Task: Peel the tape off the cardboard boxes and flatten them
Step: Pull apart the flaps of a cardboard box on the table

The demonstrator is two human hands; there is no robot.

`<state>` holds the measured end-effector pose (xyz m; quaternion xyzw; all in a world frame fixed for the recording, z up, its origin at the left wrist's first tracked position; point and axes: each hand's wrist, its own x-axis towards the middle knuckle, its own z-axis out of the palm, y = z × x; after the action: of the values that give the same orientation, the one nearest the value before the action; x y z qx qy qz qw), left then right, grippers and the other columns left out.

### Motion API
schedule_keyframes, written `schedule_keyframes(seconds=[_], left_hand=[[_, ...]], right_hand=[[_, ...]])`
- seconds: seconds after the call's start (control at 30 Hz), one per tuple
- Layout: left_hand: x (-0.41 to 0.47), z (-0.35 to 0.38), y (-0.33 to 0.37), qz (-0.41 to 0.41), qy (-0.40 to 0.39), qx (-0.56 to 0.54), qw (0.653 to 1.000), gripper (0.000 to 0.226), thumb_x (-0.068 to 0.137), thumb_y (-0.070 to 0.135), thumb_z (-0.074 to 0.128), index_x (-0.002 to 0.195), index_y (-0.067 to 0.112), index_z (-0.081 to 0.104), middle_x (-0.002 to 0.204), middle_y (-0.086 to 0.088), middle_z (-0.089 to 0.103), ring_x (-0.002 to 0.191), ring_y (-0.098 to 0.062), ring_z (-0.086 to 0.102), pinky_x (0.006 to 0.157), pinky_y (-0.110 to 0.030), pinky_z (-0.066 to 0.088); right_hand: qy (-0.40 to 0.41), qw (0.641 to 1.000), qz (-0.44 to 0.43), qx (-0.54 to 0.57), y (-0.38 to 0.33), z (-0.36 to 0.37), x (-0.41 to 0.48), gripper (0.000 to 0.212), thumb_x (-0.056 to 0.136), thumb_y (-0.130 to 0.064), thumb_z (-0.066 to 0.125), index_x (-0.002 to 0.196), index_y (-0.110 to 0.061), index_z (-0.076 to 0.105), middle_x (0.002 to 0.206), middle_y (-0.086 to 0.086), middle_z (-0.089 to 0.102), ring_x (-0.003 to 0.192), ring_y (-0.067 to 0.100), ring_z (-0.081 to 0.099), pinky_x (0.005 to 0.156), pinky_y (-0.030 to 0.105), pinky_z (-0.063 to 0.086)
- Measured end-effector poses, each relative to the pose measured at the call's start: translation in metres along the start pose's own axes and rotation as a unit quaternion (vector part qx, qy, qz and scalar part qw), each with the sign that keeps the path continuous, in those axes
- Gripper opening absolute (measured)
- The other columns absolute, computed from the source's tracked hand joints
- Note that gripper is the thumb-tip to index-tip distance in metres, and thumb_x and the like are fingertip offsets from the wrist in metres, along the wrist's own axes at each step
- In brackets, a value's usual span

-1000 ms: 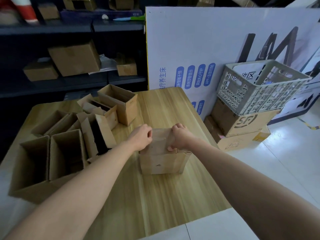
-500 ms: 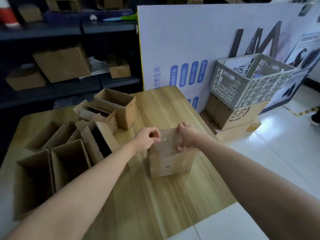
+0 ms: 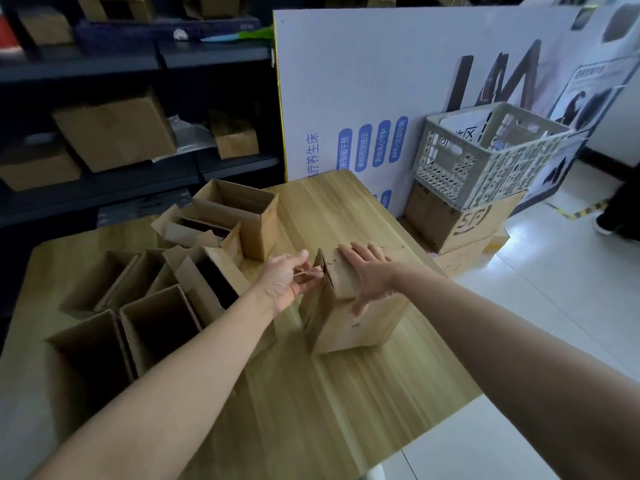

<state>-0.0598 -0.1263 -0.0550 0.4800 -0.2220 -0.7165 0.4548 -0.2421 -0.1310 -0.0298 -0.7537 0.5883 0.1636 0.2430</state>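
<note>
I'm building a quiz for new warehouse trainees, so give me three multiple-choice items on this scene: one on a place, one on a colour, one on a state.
1. The grey perforated plastic crate stands on: A a chair; B a brown cardboard box on the floor; C the dark shelf.
2. The big board leaning behind the light wooden table is mostly: A red; B green; C white.
3. The right hand on the small brown cardboard box lies: A flat, fingers spread; B as a fist; C round a knife.
Answers: 1 B, it sits atop the printed box beside the table. 2 C, white with blue labels. 3 A, its palm presses the box top while the left hand pinches a tape strip.
</note>
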Motion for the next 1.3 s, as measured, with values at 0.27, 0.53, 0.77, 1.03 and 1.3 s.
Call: schedule_keyframes(seconds=[0.27, 0.53, 0.77, 1.03, 1.3], left_hand=[[-0.004, 0.021, 0.005, 0.008, 0.045, -0.02, 0.999, 0.011, 0.1, 0.011, 0.043, 0.094, 0.004, 0.048, 0.069, -0.007, 0.047, 0.055, -0.012, 0.047, 0.046, -0.021, 0.049], [0.011, 0.024, -0.007, 0.079, 0.03, 0.405, 0.91, 0.034, 0.086, 0.039, 0.065, 0.091, 0.014, 0.042, 0.081, -0.003, 0.049, 0.066, -0.014, 0.045, 0.058, -0.025, 0.038], [0.022, 0.07, -0.025, 0.131, -0.02, 0.562, 0.817, 0.029, 0.084, 0.033, 0.071, 0.074, 0.015, 0.05, 0.07, 0.003, 0.052, 0.07, -0.017, 0.048, 0.064, -0.03, 0.037], [0.023, 0.08, -0.028, 0.154, 0.058, 0.614, 0.772, 0.016, 0.079, 0.028, 0.074, 0.081, 0.012, 0.075, 0.099, -0.005, 0.055, 0.101, -0.018, 0.048, 0.093, -0.029, 0.039], [0.013, -0.003, 0.004, 0.053, 0.325, 0.375, 0.867, 0.018, 0.08, 0.012, 0.075, 0.093, 0.01, 0.063, 0.091, -0.01, 0.067, 0.077, -0.022, 0.065, 0.078, -0.036, 0.057]], right_hand=[[0.087, 0.991, -0.101, 0.002, 0.003, -0.001, 0.006, 0.136, 0.054, -0.053, 0.084, 0.14, -0.054, -0.022, 0.154, -0.01, 0.002, 0.143, 0.025, 0.013, 0.109, 0.05, 0.032], [0.107, 0.974, -0.068, 0.189, 0.067, 0.002, -0.001, 0.135, 0.061, -0.034, 0.087, 0.138, -0.058, -0.021, 0.154, -0.011, 0.007, 0.137, 0.029, 0.031, 0.11, 0.045, 0.033], [0.132, 0.988, -0.069, 0.032, 0.095, -0.022, -0.007, 0.125, 0.061, -0.039, 0.086, 0.151, -0.032, 0.0, 0.157, -0.007, -0.005, 0.147, 0.023, -0.001, 0.118, 0.045, 0.017], [0.064, 0.996, -0.016, -0.066, 0.099, 0.009, -0.001, 0.127, 0.059, -0.057, 0.081, 0.153, -0.019, 0.003, 0.158, 0.001, 0.009, 0.145, 0.024, 0.01, 0.12, 0.042, 0.008], [0.045, 0.996, -0.006, -0.073, 0.089, 0.006, 0.002, 0.125, 0.06, -0.052, 0.082, 0.152, -0.017, 0.004, 0.155, 0.005, 0.014, 0.143, 0.027, 0.014, 0.119, 0.044, 0.009]])
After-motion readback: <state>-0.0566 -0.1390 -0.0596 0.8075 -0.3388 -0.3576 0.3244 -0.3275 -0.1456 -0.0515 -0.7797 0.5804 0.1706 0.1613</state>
